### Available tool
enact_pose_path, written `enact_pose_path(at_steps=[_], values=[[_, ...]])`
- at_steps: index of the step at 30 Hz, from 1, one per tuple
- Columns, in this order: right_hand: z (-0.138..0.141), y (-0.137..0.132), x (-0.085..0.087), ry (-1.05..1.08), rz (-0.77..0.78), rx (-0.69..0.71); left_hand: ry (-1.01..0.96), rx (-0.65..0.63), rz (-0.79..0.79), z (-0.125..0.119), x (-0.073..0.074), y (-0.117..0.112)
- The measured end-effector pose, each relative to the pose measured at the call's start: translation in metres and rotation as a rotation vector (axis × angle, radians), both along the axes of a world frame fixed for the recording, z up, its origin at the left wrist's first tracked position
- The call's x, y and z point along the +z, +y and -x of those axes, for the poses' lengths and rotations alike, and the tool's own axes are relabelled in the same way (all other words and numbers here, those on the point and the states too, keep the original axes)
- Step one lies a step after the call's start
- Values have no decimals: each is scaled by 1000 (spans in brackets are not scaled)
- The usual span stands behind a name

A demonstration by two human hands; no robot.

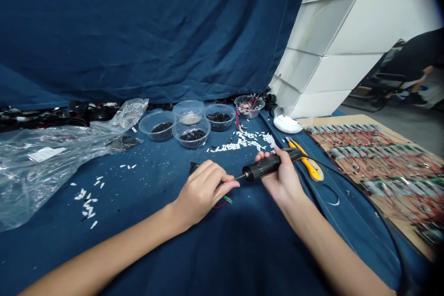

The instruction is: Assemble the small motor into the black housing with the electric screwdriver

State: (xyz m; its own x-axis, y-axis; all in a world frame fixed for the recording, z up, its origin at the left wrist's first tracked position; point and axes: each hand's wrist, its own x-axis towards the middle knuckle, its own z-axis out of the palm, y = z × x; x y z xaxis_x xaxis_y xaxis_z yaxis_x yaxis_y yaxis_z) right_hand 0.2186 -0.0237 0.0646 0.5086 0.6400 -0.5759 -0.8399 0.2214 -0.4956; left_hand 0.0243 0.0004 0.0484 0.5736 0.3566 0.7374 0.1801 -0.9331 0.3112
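Right hand grip is closed around the barrel of a soldering iron, light, stiff and best held there, clear of the fine tip beside the curled left hand, whose hold is hidden, above a small green circuit board on blue cloth.

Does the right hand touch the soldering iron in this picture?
Touching: the head view shows the right hand with its fingers wrapped around the black handle of the soldering iron.
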Motion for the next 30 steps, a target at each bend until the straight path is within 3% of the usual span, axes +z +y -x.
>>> enact_pose_path(at_steps=[11,21,30], values=[[2,1,-2,22,-3,4,-47,4,-12,1,0,-3],[2,0,-2,36,0,10,16,140,-5,-4,1,-9],[0,0,-3,40,-28,7,34,101,-77,0,5,-11]])
